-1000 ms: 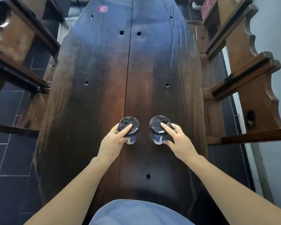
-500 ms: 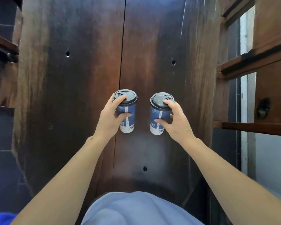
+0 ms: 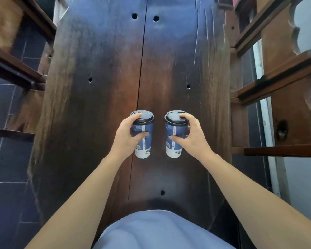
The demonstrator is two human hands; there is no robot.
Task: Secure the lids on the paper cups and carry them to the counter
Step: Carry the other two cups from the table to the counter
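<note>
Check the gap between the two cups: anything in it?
Nothing. In the head view only bare table and its plank seam show between the left cup and the right cup; the cups don't touch.

left cup point(image 3: 143, 137): blue, black lid, upright | right cup point(image 3: 174, 136): same

Left cup point(image 3: 143, 135) beside right cup point(image 3: 174, 136) (apart)

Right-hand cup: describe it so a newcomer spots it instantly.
Find the long dark wooden table with its centre seam. Two blue paper cups with black lids are held above it; the right-hand cup is right of the seam, gripped by the right hand.
</note>
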